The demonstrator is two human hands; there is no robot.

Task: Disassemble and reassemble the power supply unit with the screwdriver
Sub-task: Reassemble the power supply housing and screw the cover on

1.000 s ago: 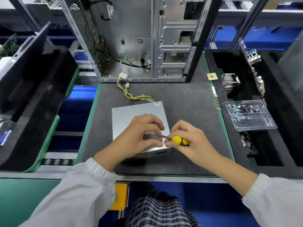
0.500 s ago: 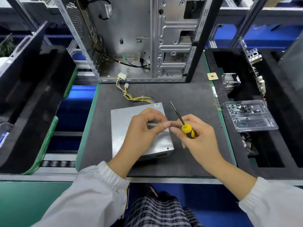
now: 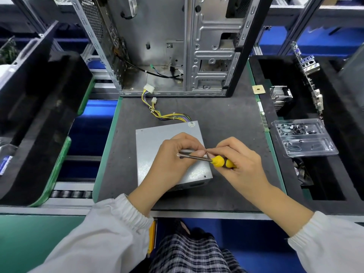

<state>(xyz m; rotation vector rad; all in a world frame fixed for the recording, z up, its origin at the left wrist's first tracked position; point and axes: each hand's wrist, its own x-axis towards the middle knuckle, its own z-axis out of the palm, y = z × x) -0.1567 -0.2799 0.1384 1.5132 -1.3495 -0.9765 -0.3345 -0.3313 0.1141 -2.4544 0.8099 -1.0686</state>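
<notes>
1. the silver power supply unit [image 3: 157,142] lies flat at the middle of the dark mat [image 3: 226,119], its wire bundle [image 3: 169,116] trailing toward 12 o'clock.
2. the right hand [image 3: 239,164] grips the yellow-handled screwdriver [image 3: 204,159], shaft pointing to 9 o'clock.
3. the left hand [image 3: 173,160] has its fingers curled over the unit, fingertips meeting the right hand's; what they pinch is unclear.
4. an open computer case [image 3: 177,46] stands at 12 o'clock, a clear screw tray [image 3: 303,138] at 3 o'clock.

Electronics assembly line: conveyor rollers [image 3: 71,194], foam trays [image 3: 39,123], computer chassis [image 3: 177,46].

Left hand [image 3: 173,156] hides part of the power supply [image 3: 157,138]; tiny pinched item unreadable
</notes>
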